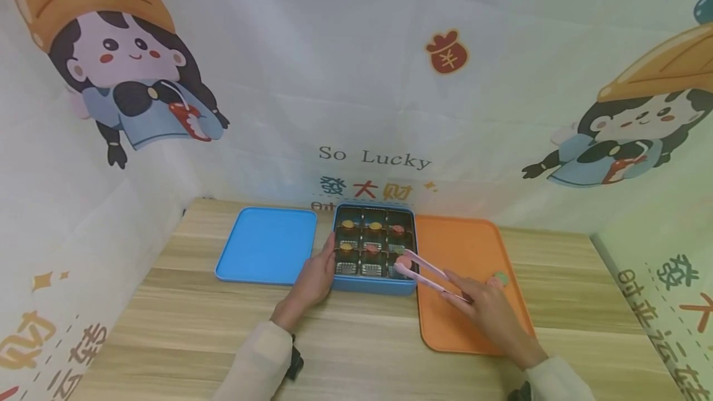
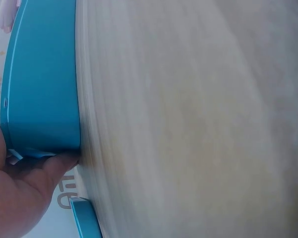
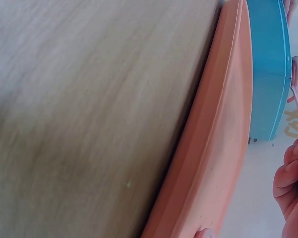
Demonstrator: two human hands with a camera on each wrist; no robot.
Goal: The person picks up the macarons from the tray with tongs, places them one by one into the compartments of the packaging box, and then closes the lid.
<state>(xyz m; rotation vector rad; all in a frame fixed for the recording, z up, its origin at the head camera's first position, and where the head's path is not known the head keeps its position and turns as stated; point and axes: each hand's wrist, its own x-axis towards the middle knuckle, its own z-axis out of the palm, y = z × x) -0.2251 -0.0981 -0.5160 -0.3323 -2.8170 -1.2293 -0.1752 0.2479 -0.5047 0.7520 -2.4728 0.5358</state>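
A blue box [image 1: 374, 288] holds a black divided tray with yellow, pink and green round pieces in several compartments. Along the box's left side, my left hand [image 1: 314, 276] rests, its fingers against the wall; the left wrist view shows this hand [image 2: 25, 191] at the box's end. With my right hand [image 1: 490, 311] I hold pink tongs [image 1: 429, 282] that reach over the box's front right compartment. Between their tips is a pink round piece [image 1: 403, 262]. The right wrist view shows only part of the right hand [image 3: 295, 171] and the tongs.
Left of the box lies a blue lid [image 1: 267, 245]. An orange tray [image 1: 462, 327] lies against its right side, with a pink round piece [image 1: 493, 282] and a green round piece [image 1: 503, 278] on it beside my right hand. A printed cloth [image 1: 345, 110] hangs behind the wooden table [image 1: 345, 345].
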